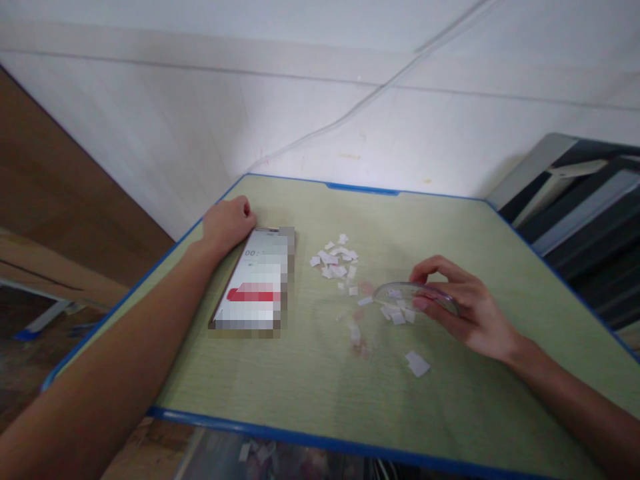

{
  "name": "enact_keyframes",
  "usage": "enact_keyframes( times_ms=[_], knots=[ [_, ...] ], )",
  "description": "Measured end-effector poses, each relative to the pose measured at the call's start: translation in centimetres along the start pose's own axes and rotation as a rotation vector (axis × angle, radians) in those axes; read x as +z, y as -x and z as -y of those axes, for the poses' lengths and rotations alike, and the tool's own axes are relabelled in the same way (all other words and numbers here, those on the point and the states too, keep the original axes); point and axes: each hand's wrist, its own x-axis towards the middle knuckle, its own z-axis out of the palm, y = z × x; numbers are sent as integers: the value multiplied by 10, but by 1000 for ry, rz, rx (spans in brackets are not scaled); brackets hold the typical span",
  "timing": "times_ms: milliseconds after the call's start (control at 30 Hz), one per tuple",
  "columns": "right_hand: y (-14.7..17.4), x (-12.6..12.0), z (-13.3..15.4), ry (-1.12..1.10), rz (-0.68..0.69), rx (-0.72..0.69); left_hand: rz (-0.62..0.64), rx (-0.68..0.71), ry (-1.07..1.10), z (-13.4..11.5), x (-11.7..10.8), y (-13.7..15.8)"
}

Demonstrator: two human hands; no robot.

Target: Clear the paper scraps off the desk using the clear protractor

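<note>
My right hand (470, 307) pinches a clear round plastic lid (417, 293) by its edge, holding it tilted over the table. Under and beside it lie small scraps of white paper (397, 315), some of them seen through the clear plastic. One larger paper scrap (417, 364) rests closer to the front edge. Left of the lid is a loose pile of paper scraps (334, 259). Curled into a loose fist, my left hand (230, 220) lies by the table's left edge, just beyond the top of a phone (253, 280). Nothing shows in that fist.
The light green table (310, 380) has a blue rim and stands against a white wall (200, 113). A cable (350, 113) runs along the wall. Dark grey panels (595, 207) lean at the right. Below the front edge, more scraps (257, 452) show in a clear container.
</note>
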Motion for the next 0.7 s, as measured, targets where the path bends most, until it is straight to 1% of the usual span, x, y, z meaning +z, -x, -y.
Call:
enact_keyframes(
  times_ms=[233, 367, 467, 600, 700],
  knots=[
    [0, -12, -1, 35, 23, 15, -9, 11, 15, 0, 0, 1],
    [1, -6, -1, -4, 22, 45, -8, 8, 16, 1, 1, 0],
    [1, -4, 0, -17, 46, 26, -11, 13, 11, 1, 1, 0],
    [1, -16, -6, 36, 60, 26, 0, 14, 13, 0, 0, 1],
    [3, -22, -12, 112, 37, 36, -5, 16, 18, 0, 1, 1]
  ],
)
